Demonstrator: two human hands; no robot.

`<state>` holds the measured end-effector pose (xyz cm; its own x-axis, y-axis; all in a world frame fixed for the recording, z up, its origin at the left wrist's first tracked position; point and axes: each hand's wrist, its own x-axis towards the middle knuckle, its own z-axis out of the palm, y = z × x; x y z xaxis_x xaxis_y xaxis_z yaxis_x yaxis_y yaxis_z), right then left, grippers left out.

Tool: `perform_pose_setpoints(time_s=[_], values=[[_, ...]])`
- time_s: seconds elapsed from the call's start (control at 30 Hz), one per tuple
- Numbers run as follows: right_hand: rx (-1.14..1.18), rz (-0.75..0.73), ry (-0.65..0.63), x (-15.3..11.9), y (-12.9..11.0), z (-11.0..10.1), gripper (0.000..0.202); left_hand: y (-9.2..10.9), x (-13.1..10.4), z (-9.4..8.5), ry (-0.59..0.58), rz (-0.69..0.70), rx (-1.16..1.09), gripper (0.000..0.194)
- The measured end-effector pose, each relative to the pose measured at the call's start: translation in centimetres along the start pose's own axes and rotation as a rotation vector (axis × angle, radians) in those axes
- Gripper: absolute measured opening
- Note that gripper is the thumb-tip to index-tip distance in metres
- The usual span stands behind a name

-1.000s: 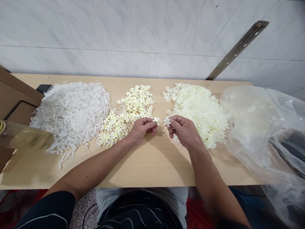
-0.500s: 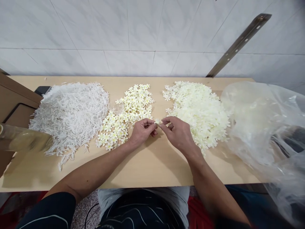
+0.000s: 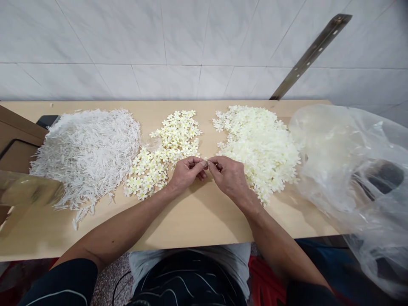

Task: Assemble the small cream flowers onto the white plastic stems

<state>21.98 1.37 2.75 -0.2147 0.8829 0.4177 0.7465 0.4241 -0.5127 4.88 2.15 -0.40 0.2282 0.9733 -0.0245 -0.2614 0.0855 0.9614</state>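
Note:
My left hand (image 3: 188,172) and my right hand (image 3: 227,174) meet fingertip to fingertip over the middle of the table. Between their pinched fingers is a small pale flower (image 3: 205,160), mostly covered by the fingertips. Left of my left hand lies a spread of small flowers with yellow centres (image 3: 174,138). Right of my right hand is a larger heap of plain cream flowers (image 3: 261,144). Farther left sits a pile of thin white stem-like pieces (image 3: 92,148).
A clear plastic bag (image 3: 334,157) covers the table's right end. At the left edge are a transparent container (image 3: 32,190), a brown box (image 3: 21,131) and a dark object (image 3: 47,121). A metal bracket (image 3: 310,57) is on the tiled wall behind the wooden table (image 3: 197,221).
My hands have drawn closer together, and less of the flower shows between the fingertips. The whole view has shifted slightly.

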Motion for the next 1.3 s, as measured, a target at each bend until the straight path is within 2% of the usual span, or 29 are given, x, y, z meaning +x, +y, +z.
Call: perform_pose_setpoints(time_s=[0.17, 0.33, 0.5, 0.67, 0.77, 1.0, 1.17, 1.3], values=[[0.015, -0.046, 0.007, -0.08, -0.03, 0.01, 0.020, -0.30, 0.20, -0.22, -0.012, -0.031, -0.043, 0.035], [-0.010, -0.002, 0.027, -0.07, -0.17, 0.13, 0.020, -0.04, 0.26, -0.34, -0.029, -0.056, -0.087, 0.032], [0.037, 0.125, 0.023, -0.05, -0.17, 0.32, 0.016, 0.11, 0.32, -0.42, -0.039, -0.078, -0.130, 0.031], [0.377, 0.358, -0.082, 0.33, -0.12, 0.18, 0.022, 0.22, 0.47, -0.61, -0.035, -0.097, -0.182, 0.035], [0.472, 0.421, -0.116, 0.58, -0.09, 0.03, 0.026, 0.30, 0.54, -0.63, -0.029, -0.104, -0.194, 0.036], [0.440, 0.435, -0.114, 0.57, 0.06, 0.19, 0.022, 0.34, 0.35, -0.29, 0.024, -0.098, -0.145, 0.033], [0.346, 0.420, -0.094, 0.41, 0.14, 0.46, 0.015, 0.21, 0.24, -0.26, 0.014, -0.068, -0.100, 0.035], [0.383, 0.445, -0.109, 0.52, -0.21, 0.30, 0.018, -0.02, 0.36, -0.40, 0.013, -0.072, -0.105, 0.036]])
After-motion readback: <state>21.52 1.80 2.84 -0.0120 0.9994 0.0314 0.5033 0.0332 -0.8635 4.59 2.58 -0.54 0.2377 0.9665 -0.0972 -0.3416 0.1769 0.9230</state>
